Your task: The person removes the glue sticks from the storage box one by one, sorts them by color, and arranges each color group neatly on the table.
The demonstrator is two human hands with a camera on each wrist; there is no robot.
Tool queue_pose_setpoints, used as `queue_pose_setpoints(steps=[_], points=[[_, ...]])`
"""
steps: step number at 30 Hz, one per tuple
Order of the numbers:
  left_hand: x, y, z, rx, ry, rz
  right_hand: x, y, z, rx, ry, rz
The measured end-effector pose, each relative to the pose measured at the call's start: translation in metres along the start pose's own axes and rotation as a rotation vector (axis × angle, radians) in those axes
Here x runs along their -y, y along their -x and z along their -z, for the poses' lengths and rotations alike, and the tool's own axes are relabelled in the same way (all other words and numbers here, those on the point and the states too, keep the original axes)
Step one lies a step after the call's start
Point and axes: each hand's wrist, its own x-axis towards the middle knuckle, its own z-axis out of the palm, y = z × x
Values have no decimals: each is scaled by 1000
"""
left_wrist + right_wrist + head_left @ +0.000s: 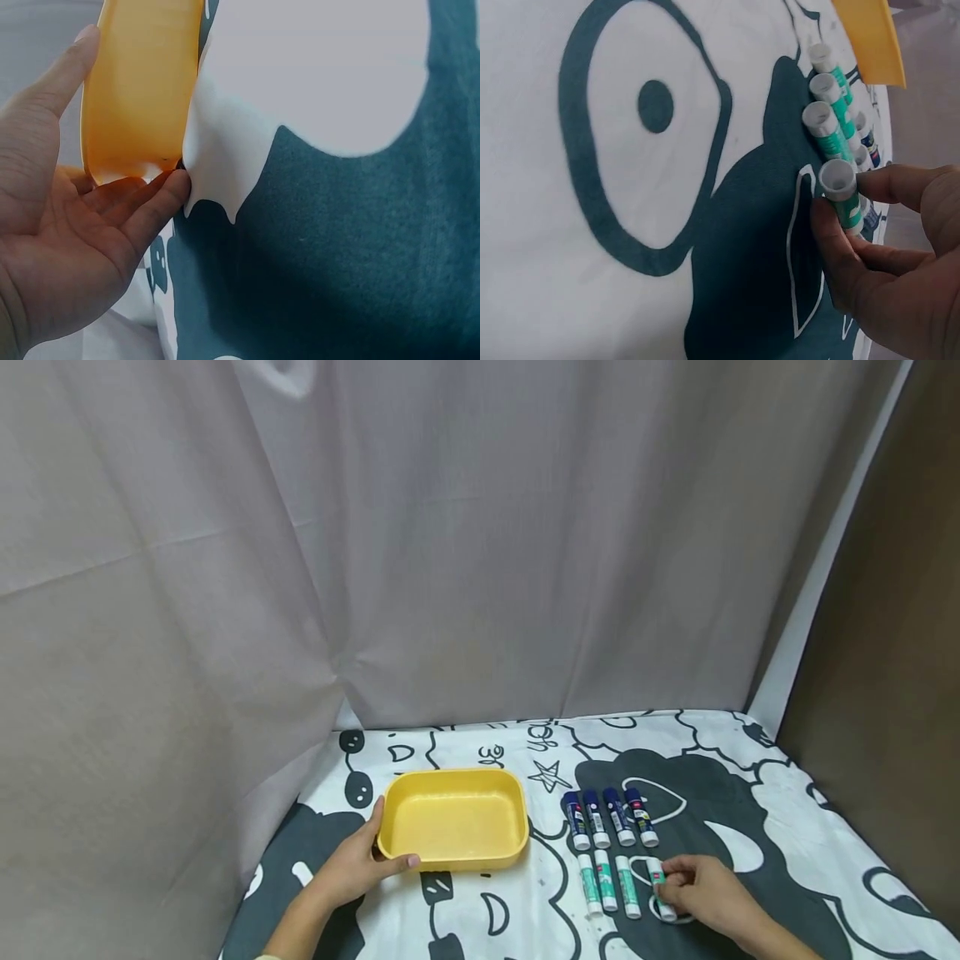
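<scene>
A yellow plastic tray (454, 864) sits on the patterned cloth left of centre in the head view. My left hand (351, 870) grips its near left corner, thumb along the front wall and fingers at the left side; the left wrist view shows the fingers bent round the tray wall (146, 82). My right hand (708, 893) pinches the rightmost green and white glue stick (846, 206) between thumb and fingers. Left of it lie other green glue sticks (605, 881), and beyond them a row of dark blue ones (617, 818).
A black and white cartoon cloth (517, 935) covers the table. Grey curtain (465, 543) hangs along the back and left. A brown panel (885, 652) bounds the right side.
</scene>
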Motion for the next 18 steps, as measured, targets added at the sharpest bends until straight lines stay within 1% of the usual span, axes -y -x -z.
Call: queue_pose_setpoints(steps=[4, 9, 11, 15, 18], points=[[1, 1, -2, -4, 3, -7, -5, 0, -4, -41, 82, 34], [1, -4, -3, -12, 12, -23, -8, -3, -3, -87, 142, 83], [0, -5, -3, -18, 14, -44, -9, -3, -2, -100, 155, 97], [-2, -4, -3, -26, 9, -86, -9, -3, 4, -105, 173, 103], [-4, -2, -2, -53, -19, -110, -5, -5, 12, -108, 193, 90]])
